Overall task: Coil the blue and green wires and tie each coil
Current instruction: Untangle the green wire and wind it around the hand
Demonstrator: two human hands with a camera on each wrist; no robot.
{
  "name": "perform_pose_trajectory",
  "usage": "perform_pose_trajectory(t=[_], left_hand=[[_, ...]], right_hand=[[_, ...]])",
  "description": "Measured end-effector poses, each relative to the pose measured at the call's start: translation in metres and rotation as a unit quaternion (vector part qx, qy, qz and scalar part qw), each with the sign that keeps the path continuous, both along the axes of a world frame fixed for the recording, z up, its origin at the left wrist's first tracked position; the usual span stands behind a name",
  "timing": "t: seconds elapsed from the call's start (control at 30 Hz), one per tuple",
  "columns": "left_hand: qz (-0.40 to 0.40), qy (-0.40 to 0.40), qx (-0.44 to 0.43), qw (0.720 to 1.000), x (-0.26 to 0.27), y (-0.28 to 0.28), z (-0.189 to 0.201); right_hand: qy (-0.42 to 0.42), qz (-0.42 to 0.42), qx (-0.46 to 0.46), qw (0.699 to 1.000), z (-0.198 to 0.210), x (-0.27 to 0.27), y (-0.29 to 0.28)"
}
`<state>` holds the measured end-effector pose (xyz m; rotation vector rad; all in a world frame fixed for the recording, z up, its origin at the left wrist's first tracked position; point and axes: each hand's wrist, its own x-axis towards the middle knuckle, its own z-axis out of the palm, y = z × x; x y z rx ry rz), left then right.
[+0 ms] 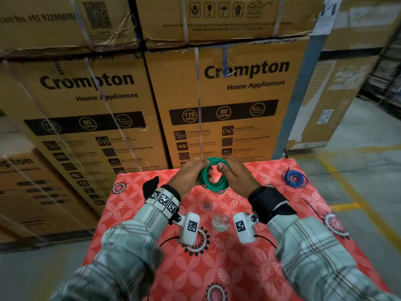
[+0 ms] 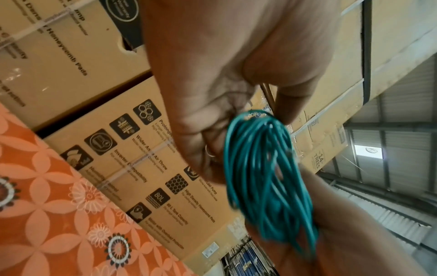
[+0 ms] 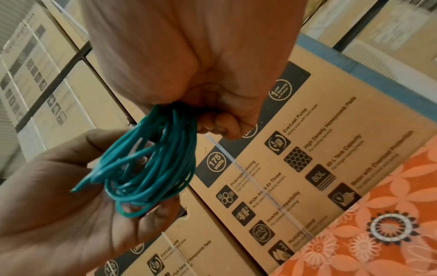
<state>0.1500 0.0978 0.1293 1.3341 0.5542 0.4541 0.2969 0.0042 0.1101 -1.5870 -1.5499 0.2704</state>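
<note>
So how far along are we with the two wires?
The blue wire already lies coiled on the table, with a dark strand that looks like its tie. The green wire is coiled too, held up by the left hand and right hand. No finished tie shows on it, so tying green is what's left.

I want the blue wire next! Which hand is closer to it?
Right. The right hand holds the green coil just left of the blue coil on the table; the left hand grips the green coil's far side, farther away.
</note>
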Motion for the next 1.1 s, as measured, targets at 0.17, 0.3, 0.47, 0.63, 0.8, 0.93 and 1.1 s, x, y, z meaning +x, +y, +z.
perform_pose_trajectory(t=[0.17, 0.3, 0.47, 0.63, 0.8, 0.93, 1.1], left_hand=[[-0.115, 0.116, -0.011, 0.987, 0.006, 0.008, 0.003], [-0.126, 0.089, -0.030, 0.988, 0.011, 0.000, -0.012], [-0.130, 0.088, -0.086, 0.984, 0.027, -0.019, -0.016], [-0.086, 0.105, -0.006, 0.991, 0.050, -0.048, -0.045], [-0.044, 0.097, -0.049, 0.993, 0.077, -0.078, -0.072], [-0.043, 0.104, -0.020, 0.993, 0.105, -0.098, -0.091], [-0.009, 0.140, -0.017, 0.990, 0.135, -0.116, -0.120]], right_hand=[[-0.013, 0.008, -0.019, 1.000, -0.016, 0.000, -0.013], [-0.041, -0.010, -0.047, 0.998, -0.029, 0.012, -0.020], [-0.036, -0.033, -0.086, 0.995, -0.037, 0.027, -0.038], [0.017, -0.049, -0.091, 0.994, -0.064, 0.033, -0.065], [0.060, -0.091, -0.082, 0.991, -0.098, 0.047, -0.090], [0.073, -0.122, -0.080, 0.987, -0.109, 0.065, -0.114], [0.232, -0.196, -0.134, 0.943, -0.131, 0.094, -0.155]])
